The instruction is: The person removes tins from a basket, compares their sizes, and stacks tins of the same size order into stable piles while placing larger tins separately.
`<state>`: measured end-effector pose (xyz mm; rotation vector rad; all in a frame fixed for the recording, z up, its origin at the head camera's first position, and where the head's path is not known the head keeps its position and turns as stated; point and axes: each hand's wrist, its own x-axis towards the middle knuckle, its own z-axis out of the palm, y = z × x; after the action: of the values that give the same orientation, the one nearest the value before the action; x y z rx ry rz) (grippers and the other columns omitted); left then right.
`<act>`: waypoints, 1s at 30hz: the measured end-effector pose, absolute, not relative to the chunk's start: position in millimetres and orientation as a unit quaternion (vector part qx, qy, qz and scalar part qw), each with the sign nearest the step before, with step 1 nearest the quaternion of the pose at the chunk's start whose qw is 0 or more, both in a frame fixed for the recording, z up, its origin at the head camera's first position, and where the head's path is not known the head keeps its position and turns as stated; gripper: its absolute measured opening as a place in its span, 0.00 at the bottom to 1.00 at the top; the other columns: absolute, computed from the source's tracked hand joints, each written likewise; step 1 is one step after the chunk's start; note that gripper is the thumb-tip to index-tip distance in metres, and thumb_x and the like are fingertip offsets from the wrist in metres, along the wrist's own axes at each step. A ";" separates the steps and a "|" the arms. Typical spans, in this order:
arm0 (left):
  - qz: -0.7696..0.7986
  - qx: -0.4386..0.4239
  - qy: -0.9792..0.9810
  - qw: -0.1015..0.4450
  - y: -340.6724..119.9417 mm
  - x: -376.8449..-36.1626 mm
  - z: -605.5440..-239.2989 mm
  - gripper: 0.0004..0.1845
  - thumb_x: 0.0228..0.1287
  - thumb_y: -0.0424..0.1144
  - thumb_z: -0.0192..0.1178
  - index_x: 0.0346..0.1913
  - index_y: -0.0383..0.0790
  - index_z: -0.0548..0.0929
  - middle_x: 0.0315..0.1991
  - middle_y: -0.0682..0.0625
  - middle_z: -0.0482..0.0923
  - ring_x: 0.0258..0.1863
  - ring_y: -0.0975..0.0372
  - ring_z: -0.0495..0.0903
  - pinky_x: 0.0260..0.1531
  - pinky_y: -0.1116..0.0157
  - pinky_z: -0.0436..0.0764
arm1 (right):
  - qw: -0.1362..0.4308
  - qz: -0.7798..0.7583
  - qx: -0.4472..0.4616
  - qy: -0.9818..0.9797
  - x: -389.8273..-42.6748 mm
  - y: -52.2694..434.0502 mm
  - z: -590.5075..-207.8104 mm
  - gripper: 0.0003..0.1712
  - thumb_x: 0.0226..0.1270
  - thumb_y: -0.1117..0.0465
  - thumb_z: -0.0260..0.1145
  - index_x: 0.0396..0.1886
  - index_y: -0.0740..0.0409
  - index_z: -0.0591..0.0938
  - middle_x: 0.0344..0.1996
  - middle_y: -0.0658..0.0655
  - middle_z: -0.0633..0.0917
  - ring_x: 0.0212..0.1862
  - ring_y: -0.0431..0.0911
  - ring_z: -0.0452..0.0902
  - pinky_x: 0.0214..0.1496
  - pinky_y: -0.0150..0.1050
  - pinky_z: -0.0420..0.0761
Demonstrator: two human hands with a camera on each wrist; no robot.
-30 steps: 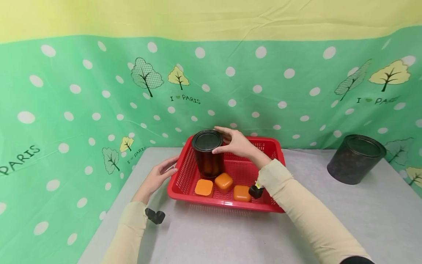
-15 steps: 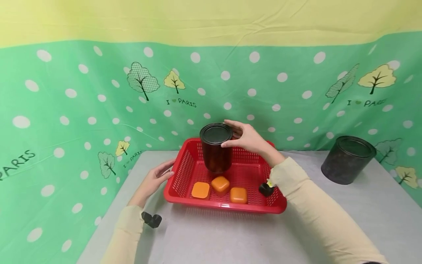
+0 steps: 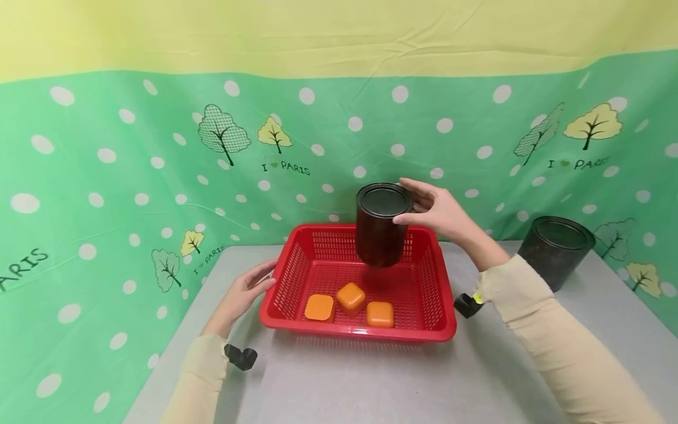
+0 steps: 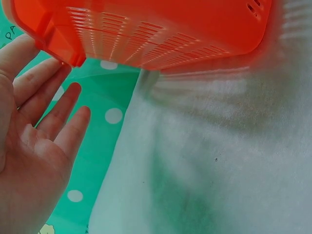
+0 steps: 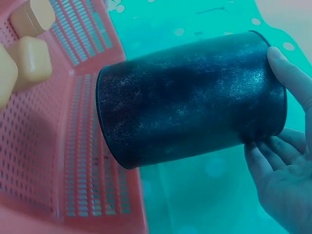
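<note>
I see my right hand (image 3: 442,213) gripping a dark can (image 3: 380,227) near its top rim, fingers (image 5: 287,83) and thumb curled round it. The can hangs upright in the air above the back of the red basket (image 3: 433,282), clear of its floor. Three orange blocks (image 3: 351,297) lie in the front of the basket, close together. My left hand (image 3: 245,292) rests on the bench (image 3: 371,383) with straight, relaxed fingers (image 4: 61,109) against the basket's left rim, holding nothing. A second dark can (image 3: 555,250) stands on the bench well off to the right, apart from the basket.
</note>
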<state>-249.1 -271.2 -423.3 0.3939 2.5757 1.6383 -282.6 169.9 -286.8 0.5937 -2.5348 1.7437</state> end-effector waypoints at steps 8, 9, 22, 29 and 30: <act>0.541 0.121 0.832 0.034 -271.1 -248.1 -424.1 0.31 0.73 0.44 0.58 0.75 0.39 0.65 0.76 0.40 0.62 0.76 0.47 0.61 0.65 0.76 0.69 | 0.025 0.547 0.139 -0.825 -267.3 208.6 -276.2 0.47 0.61 0.60 0.74 0.78 0.51 0.62 0.77 0.55 0.64 0.77 0.51 0.60 0.76 0.43 0.64; 0.540 0.118 0.833 0.035 -270.9 -248.1 -424.0 0.31 0.73 0.44 0.58 0.75 0.40 0.65 0.76 0.41 0.63 0.76 0.48 0.61 0.67 0.73 0.68 | 0.028 0.543 0.132 -0.829 -265.8 213.8 -275.6 0.47 0.62 0.60 0.74 0.78 0.51 0.61 0.77 0.54 0.64 0.77 0.51 0.60 0.76 0.42 0.65; 0.545 0.121 0.828 0.040 -270.0 -249.0 -423.5 0.31 0.73 0.44 0.58 0.75 0.42 0.65 0.76 0.42 0.62 0.77 0.50 0.60 0.60 0.84 0.66 | 0.062 0.487 0.065 -0.869 -253.5 274.3 -280.7 0.48 0.65 0.52 0.71 0.80 0.44 0.57 0.79 0.51 0.60 0.77 0.53 0.59 0.63 0.18 0.72; 0.542 0.128 0.830 0.034 -270.0 -248.8 -423.8 0.30 0.74 0.43 0.57 0.75 0.40 0.65 0.76 0.41 0.63 0.77 0.48 0.60 0.64 0.80 0.66 | 0.072 0.470 0.022 -0.879 -245.6 299.8 -293.0 0.47 0.66 0.46 0.69 0.80 0.38 0.56 0.80 0.44 0.57 0.79 0.54 0.55 0.61 0.13 0.69; 0.543 0.127 0.829 0.034 -269.9 -248.7 -423.6 0.30 0.74 0.43 0.57 0.75 0.40 0.65 0.76 0.41 0.63 0.77 0.48 0.60 0.64 0.80 0.66 | 0.074 0.467 0.016 -0.881 -244.8 302.7 -295.3 0.47 0.66 0.45 0.69 0.80 0.37 0.55 0.80 0.43 0.56 0.79 0.54 0.54 0.60 0.13 0.69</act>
<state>-248.7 -269.9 -423.6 0.3908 2.5496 1.6706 -244.8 302.7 -295.3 0.0482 -2.6444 1.4033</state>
